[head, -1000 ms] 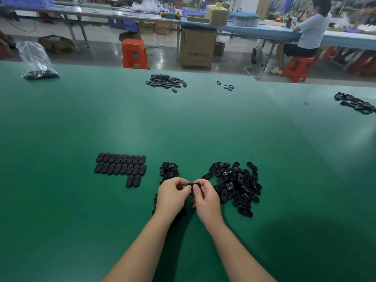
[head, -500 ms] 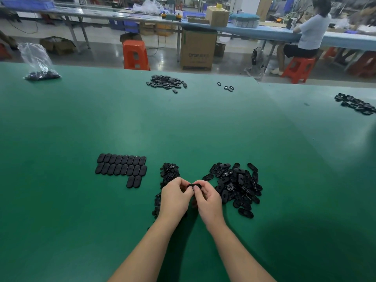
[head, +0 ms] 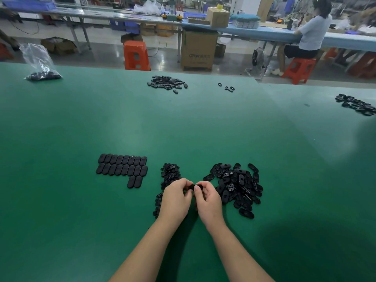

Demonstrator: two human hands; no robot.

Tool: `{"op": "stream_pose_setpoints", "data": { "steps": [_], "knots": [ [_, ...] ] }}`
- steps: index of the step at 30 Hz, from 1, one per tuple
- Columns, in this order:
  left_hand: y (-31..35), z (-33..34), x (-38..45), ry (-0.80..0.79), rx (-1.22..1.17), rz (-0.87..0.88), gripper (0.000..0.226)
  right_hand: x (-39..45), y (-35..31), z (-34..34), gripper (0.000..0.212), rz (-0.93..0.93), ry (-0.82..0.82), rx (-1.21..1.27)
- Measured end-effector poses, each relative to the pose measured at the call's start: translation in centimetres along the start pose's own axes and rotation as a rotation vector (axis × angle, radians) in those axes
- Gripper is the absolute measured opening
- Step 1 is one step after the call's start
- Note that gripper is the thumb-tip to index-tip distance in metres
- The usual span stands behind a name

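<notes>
Pinching the small black oval piece (head: 193,187) at its two ends, we hold it just above the desk (head: 81,220), left grip (head: 175,198) and right grip (head: 208,202) both clenched on it. It looks light, stiff and smooth, so we judge that fingertips on its rims hold it best, beside the loose heap (head: 238,186).

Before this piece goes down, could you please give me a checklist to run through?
1. Grip on the black piece, pinched between left hand and right hand: ok.
2. Piece fully assembled: cannot tell, fingers hide it.
3. Room in the short third row of the laid-out rows: ok.
4. Loose pile close beside the right hand: ok.
5. Smaller pile just beyond the left hand: ok.
</notes>
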State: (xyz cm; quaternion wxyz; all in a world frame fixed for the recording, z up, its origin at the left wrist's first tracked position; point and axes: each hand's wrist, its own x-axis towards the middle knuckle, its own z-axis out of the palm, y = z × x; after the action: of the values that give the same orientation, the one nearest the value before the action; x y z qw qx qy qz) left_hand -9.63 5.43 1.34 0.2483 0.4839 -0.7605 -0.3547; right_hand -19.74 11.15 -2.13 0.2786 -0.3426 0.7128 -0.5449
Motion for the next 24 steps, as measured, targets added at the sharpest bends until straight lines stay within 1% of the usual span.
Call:
{"op": "stream_pose_setpoints", "data": {
  "steps": [3, 7, 10, 12, 16, 20, 22, 24],
  "knots": [
    [-0.1, 0.2, 0.0, 0.026, 0.037, 0.035, 0.016, 0.0, -0.1, 0.0, 0.009, 0.004, -0.004, 0.003],
    [-0.4, 0.4, -0.2, 0.043, 0.105, 0.137, 0.028, -0.1, -0.2, -0.1, 0.011, -0.006, -0.006, 0.032],
    [-0.7, -0.1, -0.4, 0.077, 0.183, 0.2, 0.022, -0.3, -0.4, 0.0, 0.01, 0.01, 0.0, 0.1],
    [-1.0, -0.9, -0.4, 0.129, 0.195, 0.197, 0.019, -0.3, -0.4, 0.1, 0.01, 0.023, 0.005, 0.135],
    [-3.6, -4.2, 0.0, 0.27, 0.08, 0.061, 0.022, -0.4, -0.6, 0.0, 0.011, 0.03, -0.007, 0.11],
    [-8.4, -8.5, -0.4, 0.464, 0.1, -0.155, 0.024, -0.5, -0.6, 0.1, 0.011, 0.038, -0.013, 0.083],
    [-10.5, -9.8, -1.0, 0.484, 0.165, -0.285, 0.025, -0.6, -0.7, 0.1, 0.012, 0.039, -0.015, 0.071],
    [-11.8, -10.5, -1.4, 0.465, 0.232, -0.348, 0.024, -0.6, -0.7, 0.1, 0.012, 0.037, -0.02, 0.06]
  ]
}}
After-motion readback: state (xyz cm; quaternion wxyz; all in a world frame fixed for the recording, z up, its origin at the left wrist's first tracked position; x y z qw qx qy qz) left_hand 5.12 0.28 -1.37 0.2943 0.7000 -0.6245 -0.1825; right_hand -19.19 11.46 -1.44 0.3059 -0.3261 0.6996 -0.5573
